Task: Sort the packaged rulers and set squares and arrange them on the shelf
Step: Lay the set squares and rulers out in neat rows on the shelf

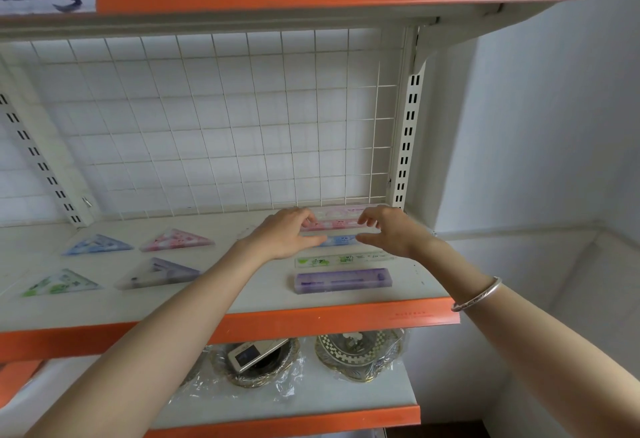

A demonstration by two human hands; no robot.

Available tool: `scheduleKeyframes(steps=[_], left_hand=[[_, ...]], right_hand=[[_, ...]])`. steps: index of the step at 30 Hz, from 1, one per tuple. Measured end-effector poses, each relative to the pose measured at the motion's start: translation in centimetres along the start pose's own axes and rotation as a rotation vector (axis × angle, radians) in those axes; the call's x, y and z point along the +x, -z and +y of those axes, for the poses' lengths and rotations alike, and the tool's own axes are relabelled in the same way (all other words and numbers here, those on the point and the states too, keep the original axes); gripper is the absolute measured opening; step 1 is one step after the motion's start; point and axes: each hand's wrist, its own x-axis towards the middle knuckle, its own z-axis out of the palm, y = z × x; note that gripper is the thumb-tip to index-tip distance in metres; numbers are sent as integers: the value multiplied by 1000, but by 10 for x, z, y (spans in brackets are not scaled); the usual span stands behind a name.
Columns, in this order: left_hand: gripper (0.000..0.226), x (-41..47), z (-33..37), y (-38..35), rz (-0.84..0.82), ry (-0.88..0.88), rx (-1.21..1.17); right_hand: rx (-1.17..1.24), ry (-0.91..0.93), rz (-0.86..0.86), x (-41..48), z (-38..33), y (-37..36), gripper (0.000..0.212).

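wire grid point(214, 119): the white back wall of the shelf point(242, 302). Every place here is told from it.
pink ruler point(337, 224): it lies flat on the shelf, close to the wire grid, near the grid's right end. Only the pale ruler point(341, 211) lies between it and the grid.
left hand point(287, 233): it is at one end of the pink ruler. The fingers point(308, 218) are bent and the thumb stands apart from them, like a letter C. I cannot tell if they squeeze the pack or only touch it.
right hand point(388, 229): it is at the other end, bent the same way, thumb apart from the fingers. I cannot tell if it holds the pack.
other rulers: the blue ruler point(341, 240), the green ruler point(343, 260) and the purple ruler point(343, 280) come next, each one farther from the wire grid.
set squares: the blue set square point(97, 243) and pink set square point(176, 240) lie nearer the wire grid. The green set square point(60, 283) and purple set square point(159, 273) lie farther from it. All four sit by the grid's left half.
how it will feel: I think the pink ruler is light, thin and stiff. Its clear pack looks smooth, so it may slip.
where to hold: the two short ends look best, one hand on each, so it stays straight.
watch out: the next packs lie just beside it, so a push could bump them crooked.
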Motion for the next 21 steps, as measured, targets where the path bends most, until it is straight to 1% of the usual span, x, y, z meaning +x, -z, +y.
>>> scheduleKeyframes(steps=[3, 6, 10, 12, 16, 21], left_hand=[[47, 0, 3, 2, 53, 24, -45], [41, -3, 3, 7, 150, 51, -99], [31, -15, -2, 19, 294, 39, -149], [29, -22, -5, 27, 338, 20, -149], [29, -35, -13, 47, 371, -16, -132], [29, -55, -30, 76, 368, -58, -106]], right_hand=[[2, 25, 44, 4, -4, 6, 34], [27, 52, 70, 8, -12, 10, 34], [54, 110, 100, 8, -27, 16, 34], [67, 134, 137, 6, -36, 20, 34], [67, 169, 218, 2, -61, 28, 33], [19, 153, 284, 3, -102, 27, 32]])
